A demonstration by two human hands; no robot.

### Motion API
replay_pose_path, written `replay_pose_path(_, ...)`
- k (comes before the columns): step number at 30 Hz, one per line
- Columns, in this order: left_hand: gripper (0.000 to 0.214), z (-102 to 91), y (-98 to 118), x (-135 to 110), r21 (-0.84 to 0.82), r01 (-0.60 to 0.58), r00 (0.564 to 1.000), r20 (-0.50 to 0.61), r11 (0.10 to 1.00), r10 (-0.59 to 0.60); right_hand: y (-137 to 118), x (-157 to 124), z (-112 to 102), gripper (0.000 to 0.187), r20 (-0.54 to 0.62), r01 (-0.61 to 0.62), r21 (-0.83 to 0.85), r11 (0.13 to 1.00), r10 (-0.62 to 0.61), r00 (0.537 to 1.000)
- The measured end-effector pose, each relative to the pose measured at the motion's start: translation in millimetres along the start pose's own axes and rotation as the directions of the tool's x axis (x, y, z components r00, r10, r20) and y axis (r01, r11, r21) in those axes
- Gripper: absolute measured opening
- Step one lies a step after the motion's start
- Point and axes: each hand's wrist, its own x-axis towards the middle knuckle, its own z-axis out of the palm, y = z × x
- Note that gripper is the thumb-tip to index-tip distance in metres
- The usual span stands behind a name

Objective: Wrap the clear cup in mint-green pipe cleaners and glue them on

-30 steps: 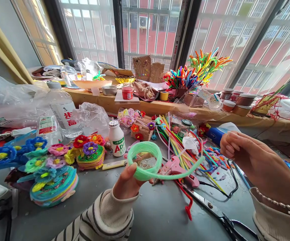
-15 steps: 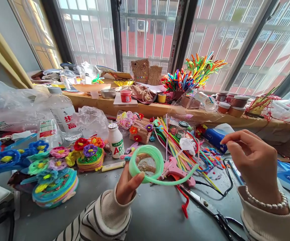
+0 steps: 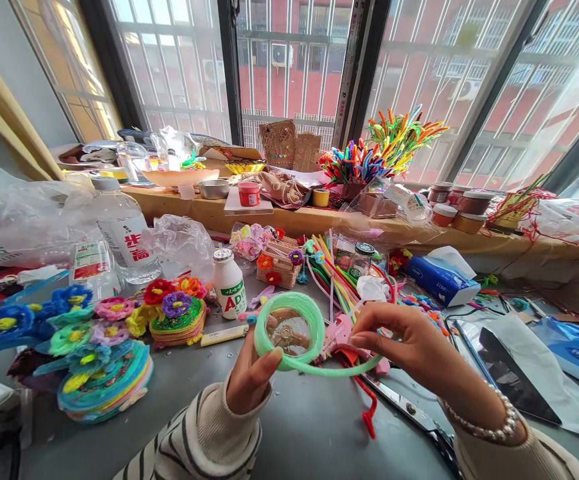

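My left hand [image 3: 252, 373] pinches a light green pipe cleaner coil [image 3: 289, 330] wound round a clear roll of tape, held upright above the grey table. A loose green tail [image 3: 342, 368] runs from the coil to the right. My right hand [image 3: 409, 347] has come in beside the coil, its fingers curled over the tail near a pink glue gun [image 3: 344, 330]; I cannot tell if they grip the tail.
Stacked pipe cleaner flower coasters [image 3: 104, 383] lie at left, a small white bottle [image 3: 230, 283] and a large water bottle [image 3: 122, 227] behind. Scissors [image 3: 409, 410] and a red pipe cleaner [image 3: 369, 413] lie front right. A tissue pack [image 3: 442, 280] and loose coloured pipe cleaners [image 3: 342, 277] are further back.
My right hand has moved left and down from the air at right to the coil's loose tail. The left hand kept hold of the coil.
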Motion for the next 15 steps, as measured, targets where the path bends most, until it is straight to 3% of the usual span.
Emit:
replay_pose_path(5, 0.032, -11.9, 11.0, 4.3, -0.179, 0.159, 0.987, 0.036, 0.971, -0.155, 10.9, -4.4, -22.7, 0.025, -0.058, 0.003, 0.352, 0.936, 0.019, 0.998)
replay_pose_path(10, 0.029, -10.6, 22.3, 7.2, -0.281, 0.173, 0.985, 0.065, 0.944, -0.161, 23.9, -9.1, -49.7, 0.029, -0.204, 0.028, 0.381, 0.924, 0.054, 0.978)
replay_pose_path(15, 0.033, -8.8, 22.2, 8.6, -0.294, 0.176, 0.984, 0.078, 0.939, -0.16, 30.3, -12.7, -73.6, 0.033, -0.418, 0.079, 0.445, 0.892, 0.129, 0.899)
